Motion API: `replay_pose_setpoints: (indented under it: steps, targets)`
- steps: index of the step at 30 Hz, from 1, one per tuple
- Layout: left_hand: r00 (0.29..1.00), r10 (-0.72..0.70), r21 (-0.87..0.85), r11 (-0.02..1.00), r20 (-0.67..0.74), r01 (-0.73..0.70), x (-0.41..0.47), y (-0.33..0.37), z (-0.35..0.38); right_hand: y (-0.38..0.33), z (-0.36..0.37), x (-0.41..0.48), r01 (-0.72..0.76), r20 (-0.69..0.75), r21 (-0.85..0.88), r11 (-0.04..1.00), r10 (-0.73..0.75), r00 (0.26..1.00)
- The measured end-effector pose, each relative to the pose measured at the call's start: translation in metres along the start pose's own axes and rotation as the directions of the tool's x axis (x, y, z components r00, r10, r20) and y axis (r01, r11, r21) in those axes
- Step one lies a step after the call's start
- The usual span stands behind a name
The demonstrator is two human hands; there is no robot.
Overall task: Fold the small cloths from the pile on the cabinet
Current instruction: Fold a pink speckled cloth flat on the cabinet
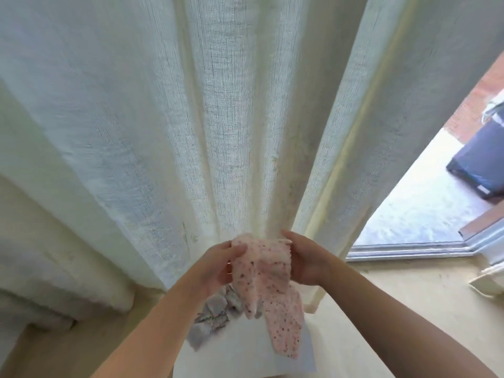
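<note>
At the bottom of the view, nearest the person, one white cabinet top [245, 356] shows as a bare patch between two forearms. Its right edge is in sight; its left edge is hidden behind the left forearm. Toward its back left lies one pile of grey cloths [212, 315], crumpled together, so the number in it cannot be told.

Just above the cabinet, two hands hold up one pink dotted cloth [267, 282]. The left hand [218, 266] pinches the upper left corner with the thumb laid over the front. The right hand [305, 260] grips the upper right edge, fingers curled round it. The hands are apart, with the cloth bunched between them. Its long lower end hangs down over the cabinet top; whether it touches cannot be told.

To the right of the cabinet, beige floor [409, 301] runs as far as one metal door track [409, 249]. One small pale object [488, 279] sits at the right edge of the view, cut off.

Close behind the hands, one pale curtain [218, 118] hangs in deep folds across most of the view, its right edge falling just beside the cabinet.

Past the track lies light paving [422, 203], then one dark blue bin [480, 156] against a brick wall [474, 94].
</note>
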State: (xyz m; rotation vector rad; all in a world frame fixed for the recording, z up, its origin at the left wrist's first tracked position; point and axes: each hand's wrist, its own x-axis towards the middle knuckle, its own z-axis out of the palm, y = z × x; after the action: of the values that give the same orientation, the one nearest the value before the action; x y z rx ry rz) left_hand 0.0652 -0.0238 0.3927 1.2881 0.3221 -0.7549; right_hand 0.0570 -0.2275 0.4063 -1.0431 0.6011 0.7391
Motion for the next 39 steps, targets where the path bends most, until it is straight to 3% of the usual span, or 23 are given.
replay_pose_setpoints:
  steps: [3,6,10,13,16,20,23,25,27,31,33,35,39]
  targets:
    - [0.993,0.068,0.093,0.994,-0.099,-0.059,-0.008,0.006,0.004,0.007,-0.003,-0.014,0.048,0.136,-0.177,0.983,-0.024,0.99]
    - [0.977,0.153,0.302,0.948,-0.149,-0.103,-0.019,0.017,0.007,0.009,-0.001,-0.022,0.149,0.153,-0.279,0.949,-0.109,0.982]
    - [0.961,0.265,0.411,0.887,-0.078,-0.211,-0.041,0.041,0.011,-0.003,0.005,-0.039,0.276,0.079,-0.32,0.906,-0.264,0.961]
    - [0.907,0.415,0.389,0.827,0.068,-0.407,-0.067,0.066,0.014,-0.021,0.011,-0.06,0.45,0.137,-0.304,0.84,-0.429,0.893]
    - [0.782,0.56,0.381,0.683,0.273,-0.623,-0.095,0.093,0.015,-0.042,0.02,-0.098,0.697,0.238,-0.274,0.662,-0.656,0.716]
    - [0.601,0.653,0.454,0.408,0.461,-0.792,-0.118,0.12,0.018,-0.064,0.028,-0.13,0.833,0.362,-0.452,0.318,-0.788,0.498]
    - [0.535,0.677,0.476,0.299,0.505,-0.827,-0.129,0.132,0.022,-0.074,0.035,-0.14,0.815,0.389,-0.56,0.151,-0.82,0.42]
    - [0.528,0.683,0.501,0.267,0.505,-0.823,-0.132,0.137,0.023,-0.079,0.038,-0.15,0.808,0.462,-0.587,0.054,-0.797,0.388]
    - [0.528,0.689,0.557,0.213,0.496,-0.802,-0.133,0.141,0.024,-0.082,0.038,-0.158,0.79,0.513,-0.613,-0.002,-0.762,0.396]
    - [0.437,0.689,0.65,-0.064,0.578,-0.758,-0.134,0.146,0.032,-0.09,0.045,-0.164,0.723,0.51,-0.685,-0.09,-0.768,0.388]
    - [0.409,0.661,0.637,-0.135,0.628,-0.759,-0.137,0.149,0.04,-0.091,0.056,-0.16,0.649,0.526,-0.748,-0.139,-0.721,0.451]
    - [0.399,0.646,0.614,-0.137,0.65,-0.777,-0.138,0.15,0.048,-0.088,0.065,-0.151,0.603,0.525,-0.784,-0.146,-0.674,0.52]
    - [0.439,0.734,0.636,0.011,0.519,-0.771,-0.131,0.141,0.042,-0.079,0.063,-0.139,0.69,0.463,-0.724,0.014,-0.731,0.501]
